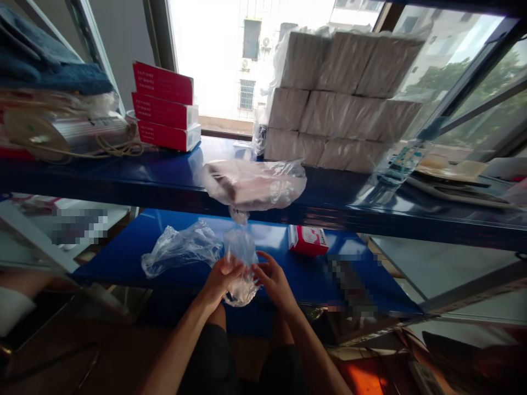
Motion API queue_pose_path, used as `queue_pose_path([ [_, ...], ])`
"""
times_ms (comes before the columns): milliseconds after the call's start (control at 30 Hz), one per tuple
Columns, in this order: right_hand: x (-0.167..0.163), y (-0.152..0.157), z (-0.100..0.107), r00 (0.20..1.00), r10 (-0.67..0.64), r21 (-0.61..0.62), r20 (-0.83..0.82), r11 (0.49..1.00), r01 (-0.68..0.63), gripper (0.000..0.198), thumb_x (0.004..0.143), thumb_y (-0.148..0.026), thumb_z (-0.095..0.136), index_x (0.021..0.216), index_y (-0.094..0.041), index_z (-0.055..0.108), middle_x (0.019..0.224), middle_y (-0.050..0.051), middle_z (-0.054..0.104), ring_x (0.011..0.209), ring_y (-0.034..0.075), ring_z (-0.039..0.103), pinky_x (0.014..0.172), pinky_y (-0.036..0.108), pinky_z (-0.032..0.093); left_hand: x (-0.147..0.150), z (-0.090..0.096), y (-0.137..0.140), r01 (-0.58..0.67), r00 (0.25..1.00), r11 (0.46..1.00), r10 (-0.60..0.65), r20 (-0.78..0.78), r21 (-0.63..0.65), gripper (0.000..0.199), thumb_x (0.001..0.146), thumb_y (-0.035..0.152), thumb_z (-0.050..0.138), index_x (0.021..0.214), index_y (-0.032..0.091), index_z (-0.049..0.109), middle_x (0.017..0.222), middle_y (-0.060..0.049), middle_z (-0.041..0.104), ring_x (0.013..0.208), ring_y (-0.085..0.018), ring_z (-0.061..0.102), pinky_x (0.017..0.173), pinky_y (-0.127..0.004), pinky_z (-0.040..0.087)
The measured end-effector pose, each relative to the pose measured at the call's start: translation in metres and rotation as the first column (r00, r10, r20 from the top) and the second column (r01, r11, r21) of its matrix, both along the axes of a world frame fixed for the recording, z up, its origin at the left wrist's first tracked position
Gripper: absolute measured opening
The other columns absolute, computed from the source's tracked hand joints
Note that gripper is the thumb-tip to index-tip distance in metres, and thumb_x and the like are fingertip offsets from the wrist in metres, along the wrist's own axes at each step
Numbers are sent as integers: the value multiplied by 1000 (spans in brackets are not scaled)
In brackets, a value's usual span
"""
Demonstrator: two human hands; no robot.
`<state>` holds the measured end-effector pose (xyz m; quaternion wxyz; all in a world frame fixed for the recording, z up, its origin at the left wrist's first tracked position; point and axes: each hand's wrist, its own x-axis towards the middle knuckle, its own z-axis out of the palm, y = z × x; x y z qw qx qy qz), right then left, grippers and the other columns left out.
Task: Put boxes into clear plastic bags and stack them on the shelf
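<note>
A clear plastic bag [241, 247] hangs in front of me over the front edge of the lower blue shelf. My left hand [224, 274] is closed on its left side, thumb across the film. On the bag's right side is my right hand [272, 277], fingers apart and curved, the fingertips at the plastic. Left of the hands, a second crumpled clear bag [181, 249] lies on the blue shelf. A small red and white box [308, 240] rests to the right.
On the upper blue shelf [173, 189], a filled plastic bag [259, 184] overhangs the front edge. Stacked red boxes [164, 109], wrapped white packs [341, 99] and a water bottle [401, 162] stand behind. A metal roll [82, 134] lies at left.
</note>
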<state>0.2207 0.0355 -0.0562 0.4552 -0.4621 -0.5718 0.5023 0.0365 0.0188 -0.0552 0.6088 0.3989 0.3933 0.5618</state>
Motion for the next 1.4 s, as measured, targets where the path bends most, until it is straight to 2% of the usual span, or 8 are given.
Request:
queue_pose_path([
  [100, 4, 3, -9, 990, 69, -62, -123, 995, -77, 49, 75, -63, 80, 88, -16, 73, 64, 3, 68, 58, 18, 63, 56, 29, 53, -1, -2, -7, -36, 992, 999, 40, -115, 39, 39, 73, 53, 87, 80, 17, 74, 82, -10, 76, 82, -27, 74, 79, -37, 58],
  [300, -6, -8, -8, 988, 18, -121, -152, 992, -37, 54, 79, -68, 75, 99, -17, 75, 79, 6, 74, 64, 20, 67, 53, 28, 50, 7, -1, -19, 175, 974, 982, -161, -156, 75, 47, 65, 43, 94, 102, 19, 78, 99, -10, 78, 95, -31, 75, 87, -41, 59],
  [433, -7, -6, -11, 977, -130, -5, -170, 991, 131, 49, 75, -66, 80, 74, -19, 65, 67, 3, 68, 63, 19, 62, 58, 29, 49, 11, -16, -18, -145, 988, 989, 143, -62, -33, 44, 71, 57, 87, 80, 18, 70, 84, -7, 76, 76, -23, 73, 70, -33, 59],
  [700, 35, 15, -14, 759, -393, -199, -519, 919, 340, 50, 57, -41, 94, 94, -25, 64, 78, 1, 73, 69, 23, 69, 66, 36, 58, -19, -32, -19, -567, 822, 823, 564, -76, -23, 50, 78, 56, 82, 78, 23, 44, 54, 10, 49, 42, -9, 52, 42, -18, 38],
  [900, 23, 5, -9, 893, -108, -144, -438, 988, 49, 64, 65, -38, 90, 121, -22, 64, 91, 5, 77, 70, 23, 70, 63, 34, 56, -9, -14, -10, -255, 936, 961, 274, -223, 111, 72, 76, 48, 86, 138, 27, 56, 135, -14, 67, 123, -30, 67, 89, -34, 59],
  [1033, 27, 11, -13, 968, 42, -40, -247, 998, -53, 39, 66, -39, 90, 92, -17, 71, 74, 1, 70, 64, 17, 62, 59, 27, 46, -5, -18, 1, -188, 946, 978, 206, -250, 94, 55, 68, 43, 90, 114, 19, 71, 109, -12, 75, 101, -31, 74, 76, -34, 61],
  [1200, 50, 32, -18, 971, -231, 44, -68, 971, 234, 43, 69, -52, 87, 82, -15, 69, 64, -2, 61, 57, 12, 48, 53, 24, 35, -32, -17, 9, -516, 855, 853, 519, 21, -73, 49, 61, 34, 93, 102, 18, 72, 77, -1, 72, 67, -16, 70, 63, -25, 56],
  [1400, 42, 34, -9, 987, -95, -67, -126, 994, 87, 50, 69, -60, 87, 84, -14, 72, 57, -5, 54, 51, 10, 42, 50, 24, 31, -36, -5, 1, -426, 859, 905, 404, 315, 1, 65, 77, 44, 83, 137, 32, 62, 148, -10, 58, 138, -30, 57, 110, -43, 51],
])
